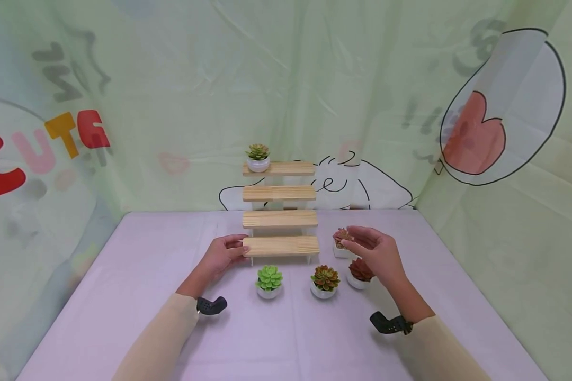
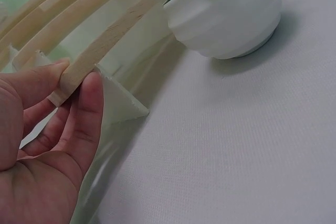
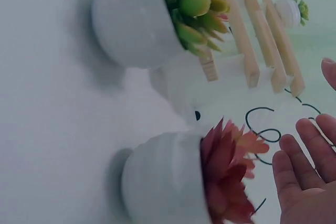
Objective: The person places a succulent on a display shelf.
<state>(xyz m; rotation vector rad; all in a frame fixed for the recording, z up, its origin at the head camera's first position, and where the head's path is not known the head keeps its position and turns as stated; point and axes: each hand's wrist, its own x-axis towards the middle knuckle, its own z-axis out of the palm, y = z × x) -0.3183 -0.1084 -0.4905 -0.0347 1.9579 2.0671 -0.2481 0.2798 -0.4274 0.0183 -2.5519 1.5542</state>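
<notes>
A stepped display stand with wooden shelves [image 1: 281,246] stands at the middle back of the table. My left hand [image 1: 221,257] pinches the left end of its lowest board [image 2: 84,69] between thumb and fingers. My right hand [image 1: 383,257] is at a pink succulent [image 1: 342,246] in a white square pot; its fingers are spread and fairly straight, and whether they touch the plant I cannot tell. Just below that hand sits a dark red succulent [image 1: 360,270] in a round white pot. A green-brown succulent [image 1: 325,280] and a bright green one [image 1: 269,280] stand in front of the stand.
Another potted succulent [image 1: 258,159] rests on the left end of the top shelf. A pale lilac cloth [image 1: 286,338] covers the table. Printed curtains [image 1: 195,106] enclose the back and sides. Each wrist wears a black strap device [image 1: 212,306].
</notes>
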